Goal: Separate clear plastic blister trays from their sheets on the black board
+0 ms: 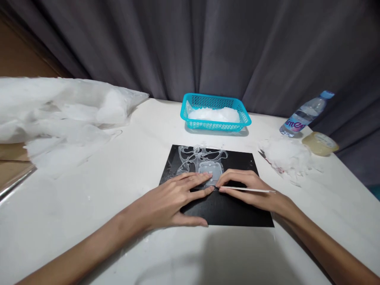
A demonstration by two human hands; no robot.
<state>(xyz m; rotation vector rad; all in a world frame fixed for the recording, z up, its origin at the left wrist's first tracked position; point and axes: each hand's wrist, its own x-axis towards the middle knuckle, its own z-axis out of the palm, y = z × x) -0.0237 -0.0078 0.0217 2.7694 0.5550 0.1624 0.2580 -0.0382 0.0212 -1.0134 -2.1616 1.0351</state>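
Note:
A black mat (237,213) lies on the white table under both hands. On it sits a translucent, frosted plastic piece (217,169) with a rounded outline and small raised spots. Thin clear loops of the same material (190,156) spread from its far and left sides. My left hand (181,194) lies flat, fingers spread, its fingertips pressing the piece down. Pinched in my right hand (249,184) is a slim white pen-like tool (255,190), its dark tip at the near edge of the piece. The tool's exact kind cannot be made out.
A blue basket (213,126) with white translucent pieces stands at the back. Right of it are a water bottle (304,114), a roll of tape (320,143), a heap of clear scraps (287,154) and a dark pointed tool (264,156). Large plastic bags (74,107) cover the left.

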